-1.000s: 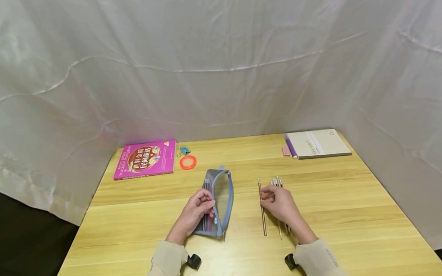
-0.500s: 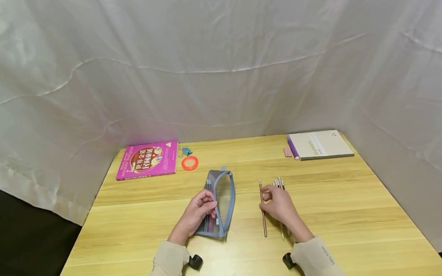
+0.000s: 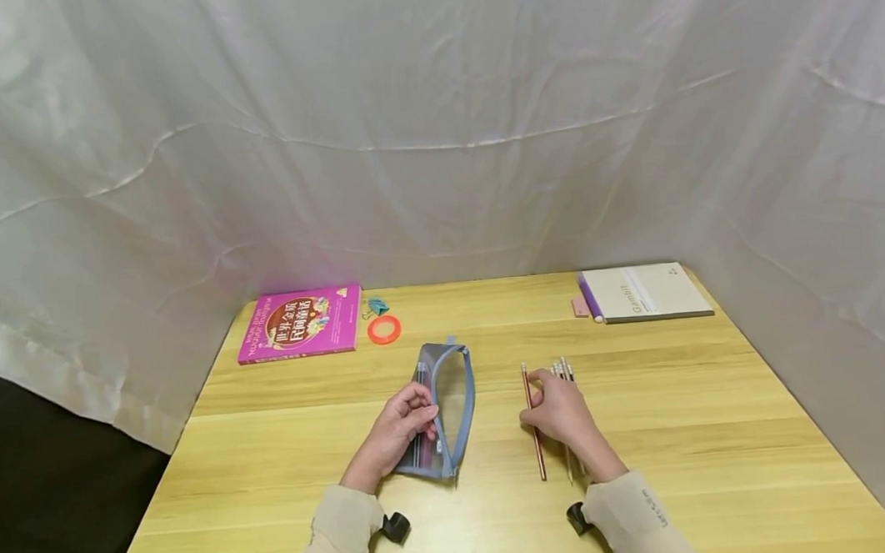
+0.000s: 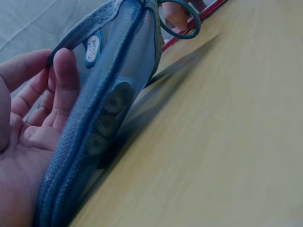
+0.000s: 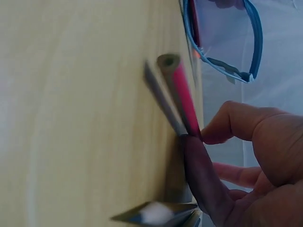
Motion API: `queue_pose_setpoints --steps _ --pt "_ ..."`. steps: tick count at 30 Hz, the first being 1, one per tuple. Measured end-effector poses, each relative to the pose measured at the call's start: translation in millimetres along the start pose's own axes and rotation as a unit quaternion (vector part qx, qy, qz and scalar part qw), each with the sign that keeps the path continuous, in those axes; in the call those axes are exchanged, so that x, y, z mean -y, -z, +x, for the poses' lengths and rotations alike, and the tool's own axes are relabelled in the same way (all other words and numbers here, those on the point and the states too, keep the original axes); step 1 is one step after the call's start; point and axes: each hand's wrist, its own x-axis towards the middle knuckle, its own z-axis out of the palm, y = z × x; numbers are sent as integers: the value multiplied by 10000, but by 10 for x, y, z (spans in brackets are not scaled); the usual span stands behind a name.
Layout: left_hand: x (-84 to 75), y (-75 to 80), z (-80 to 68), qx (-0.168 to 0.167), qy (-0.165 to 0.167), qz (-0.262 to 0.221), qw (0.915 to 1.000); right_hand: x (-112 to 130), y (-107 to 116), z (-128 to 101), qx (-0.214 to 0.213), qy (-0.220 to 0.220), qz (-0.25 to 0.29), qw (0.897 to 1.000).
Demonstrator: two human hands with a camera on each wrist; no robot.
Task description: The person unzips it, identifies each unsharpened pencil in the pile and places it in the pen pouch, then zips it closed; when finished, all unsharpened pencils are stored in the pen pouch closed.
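My left hand (image 3: pixel 401 429) pinches the rim of a blue-grey mesh pencil case (image 3: pixel 469 400) between thumb and fingers. The case's zipped mouth gapes to the right, and pencils (image 3: pixel 425 453) show through its mesh; in the left wrist view several round ends (image 4: pixel 105 125) sit low inside. My right hand (image 3: pixel 568 412) pinches a reddish pencil (image 3: pixel 539 459) between thumb and forefinger. In the right wrist view this pencil (image 5: pixel 188 101) is angled close over the table, its flat end toward the camera. Several more pencils (image 3: pixel 563 369) lie partly hidden beneath that hand.
A pink book (image 3: pixel 302 321) lies at the back left, beside a teal binder clip (image 3: pixel 377 307) and an orange-red ring (image 3: pixel 383 330). At the back right are a pink eraser (image 3: pixel 580 308), a purple pen (image 3: pixel 590 296) and a notebook (image 3: pixel 649 292). Pale curtains (image 3: pixel 453 201) enclose the table.
The pencil in my right hand has tilted, its near end swinging slightly right. My left hand keeps its hold on the pencil case. The whole head view has shifted a little.
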Motion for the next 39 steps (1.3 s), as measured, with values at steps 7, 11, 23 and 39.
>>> queue_pose_setpoints --steps 7,11,23,39 --pt "5 9 1 0 -15 4 10000 -16 21 -16 151 -299 1347 9903" --pt "5 19 -10 -8 -32 4 10000 -12 20 8 233 -441 2136 9757" --pt "-58 27 9 -152 121 124 9997 135 -44 90 112 -510 3433 9378" --pt "-58 -18 38 -51 133 -15 9999 586 -437 167 -244 16 4340 9006"
